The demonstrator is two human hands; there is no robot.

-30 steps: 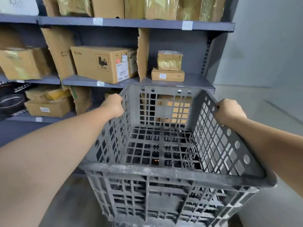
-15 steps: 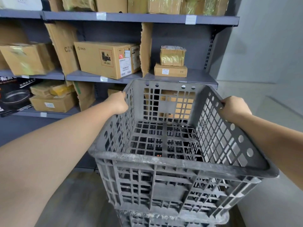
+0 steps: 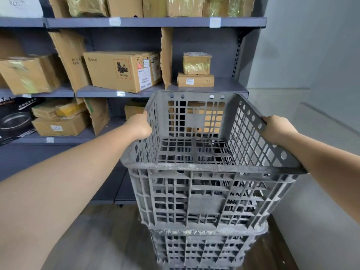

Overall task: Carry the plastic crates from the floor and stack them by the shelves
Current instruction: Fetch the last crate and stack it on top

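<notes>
- While both hands grip the dark grey slatted plastic crate (image 3: 204,172) by its side rims, it sits over a second grey plastic crate (image 3: 206,248) on the dark wood-look floor (image 3: 109,240), close in front of the grey metal shelves (image 3: 155,22) and beside the pale wall (image 3: 321,211) on the right.
- The left hand (image 3: 139,124) is curled shut over the left rim, fingers out of sight on the far side; the right hand (image 3: 276,128) is closed round the right rim in the same way.
- Whether the upper crate's base is seated on the lower rim or just above it, I cannot tell; the two look touching at the near edge.
- Its open mouth faces up, tipped slightly toward the camera. The long axis seems to run away from the person toward the shelves, though the wide lens stretches things and the footprint may be nearly square.
- Likely trouble: the upper crate looks shifted a little left of the lower one, so if let go now a corner could miss the rim and the crate could drop askew or slide off.
- A lopsided release, one hand before the other, would probably tilt it toward the wall.
- Pushing it further forward risks knocking the shelf edge or the brown cardboard boxes (image 3: 120,71) just behind.
</notes>
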